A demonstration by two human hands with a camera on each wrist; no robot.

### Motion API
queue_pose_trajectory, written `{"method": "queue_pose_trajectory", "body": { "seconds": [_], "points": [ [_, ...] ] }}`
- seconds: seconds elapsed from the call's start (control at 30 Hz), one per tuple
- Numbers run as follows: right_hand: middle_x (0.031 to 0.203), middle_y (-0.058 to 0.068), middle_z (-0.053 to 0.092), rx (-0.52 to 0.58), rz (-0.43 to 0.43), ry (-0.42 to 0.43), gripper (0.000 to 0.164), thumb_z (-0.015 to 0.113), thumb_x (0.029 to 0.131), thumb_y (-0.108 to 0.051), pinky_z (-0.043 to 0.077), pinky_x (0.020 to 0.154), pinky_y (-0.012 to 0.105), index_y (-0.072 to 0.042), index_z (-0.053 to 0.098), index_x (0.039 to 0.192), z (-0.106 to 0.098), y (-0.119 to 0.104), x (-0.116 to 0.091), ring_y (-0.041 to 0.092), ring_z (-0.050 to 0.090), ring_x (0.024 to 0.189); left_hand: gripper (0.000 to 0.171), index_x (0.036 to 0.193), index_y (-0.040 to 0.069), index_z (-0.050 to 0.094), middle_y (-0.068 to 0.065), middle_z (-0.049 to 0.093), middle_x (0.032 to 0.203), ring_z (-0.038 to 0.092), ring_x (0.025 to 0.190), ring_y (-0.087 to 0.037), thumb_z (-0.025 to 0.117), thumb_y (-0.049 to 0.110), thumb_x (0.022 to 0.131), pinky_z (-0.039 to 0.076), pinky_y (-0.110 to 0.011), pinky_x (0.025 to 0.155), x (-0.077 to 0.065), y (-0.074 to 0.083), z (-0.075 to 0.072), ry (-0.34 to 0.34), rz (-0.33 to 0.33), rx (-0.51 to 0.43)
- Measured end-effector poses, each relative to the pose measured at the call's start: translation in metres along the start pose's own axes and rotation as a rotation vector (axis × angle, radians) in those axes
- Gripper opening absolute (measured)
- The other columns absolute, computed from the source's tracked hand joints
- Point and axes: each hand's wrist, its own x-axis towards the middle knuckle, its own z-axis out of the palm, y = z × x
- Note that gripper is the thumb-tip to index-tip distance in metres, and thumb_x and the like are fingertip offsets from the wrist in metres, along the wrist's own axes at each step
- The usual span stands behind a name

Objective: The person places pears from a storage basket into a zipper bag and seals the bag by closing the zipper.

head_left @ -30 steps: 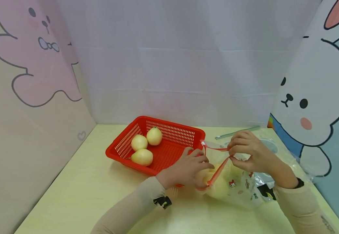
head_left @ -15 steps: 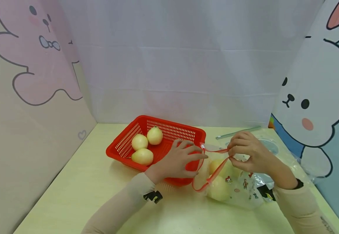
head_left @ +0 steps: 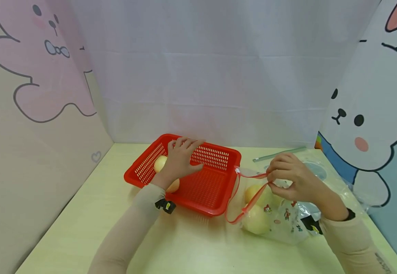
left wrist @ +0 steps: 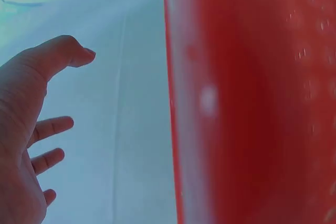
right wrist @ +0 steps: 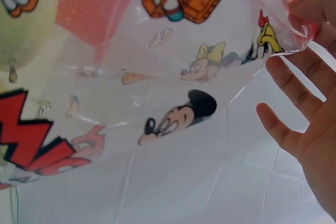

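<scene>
My left hand (head_left: 177, 161) is above the left part of a red plastic basket (head_left: 206, 186), fingers and thumb spread, holding nothing. It hides most of the pale yellow pears (head_left: 159, 163) lying there. In the left wrist view the spread thumb and fingers show beside the basket's blurred red side (left wrist: 247, 103). My right hand (head_left: 292, 179) pinches the red zip edge of a clear bag printed with cartoon figures (right wrist: 178, 114), holding its mouth apart. Inside the bag are several pears (head_left: 256, 220). The bag's mouth faces the basket, right at its right end.
Behind the bag lies a thin green strip (head_left: 278, 154) on the pale table (head_left: 201, 251). More clear plastic packaging (head_left: 316, 171) is spread at the right, beyond my right hand. Walls with cartoon prints close off the back and both sides.
My left hand has come out of the bag's mouth and swung left over the basket to above the pears. The right hand has stayed at the bag's edge.
</scene>
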Motion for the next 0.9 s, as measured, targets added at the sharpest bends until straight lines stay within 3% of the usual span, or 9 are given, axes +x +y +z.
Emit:
{"method": "queue_pose_trajectory", "body": {
  "seconds": [0.1, 0.33, 0.6, 0.9],
  "points": [
    [0.086, -0.002, 0.063, -0.002, 0.002, -0.004, 0.032, 0.052, 0.1, -0.036, 0.033, 0.095, 0.03, -0.018, 0.066, 0.078, 0.0, 0.0, 0.0, 0.02, 0.054, 0.086, 0.078, 0.149, 0.02, 0.045, -0.009, 0.058, 0.131, 0.041, 0.122, -0.035, 0.079, 0.035, 0.08, 0.028, -0.059, 0.094, 0.005, -0.015, 0.001, -0.021, -0.122, -0.008],
    [0.085, -0.002, 0.063, -0.003, -0.017, 0.011, 0.031, 0.052, 0.1, -0.035, 0.033, 0.096, 0.029, -0.017, 0.066, 0.078, 0.0, 0.001, 0.001, 0.021, 0.054, 0.085, 0.095, 0.157, 0.02, 0.029, -0.013, 0.048, 0.145, 0.035, 0.129, -0.04, 0.08, 0.042, 0.08, 0.025, -0.061, 0.096, 0.017, -0.035, -0.001, -0.181, -0.397, -0.017],
    [0.086, -0.002, 0.064, -0.003, -0.006, 0.002, 0.032, 0.051, 0.1, -0.036, 0.033, 0.094, 0.029, -0.017, 0.065, 0.078, 0.002, 0.001, 0.0, 0.02, 0.054, 0.086, 0.098, 0.158, 0.017, 0.024, -0.018, 0.043, 0.149, 0.031, 0.133, -0.043, 0.079, 0.042, 0.08, 0.02, -0.064, 0.103, 0.029, -0.042, -0.009, -0.281, -0.537, -0.065],
    [0.085, -0.002, 0.063, -0.009, 0.023, -0.01, 0.035, 0.05, 0.1, -0.039, 0.034, 0.094, 0.029, -0.017, 0.065, 0.077, 0.002, 0.0, -0.001, 0.02, 0.054, 0.086, 0.097, 0.157, 0.009, 0.024, -0.024, 0.038, 0.153, 0.022, 0.141, -0.052, 0.073, 0.048, 0.083, 0.011, -0.069, 0.109, 0.028, -0.061, 0.02, -0.347, -0.718, -0.112]
  ]
}}
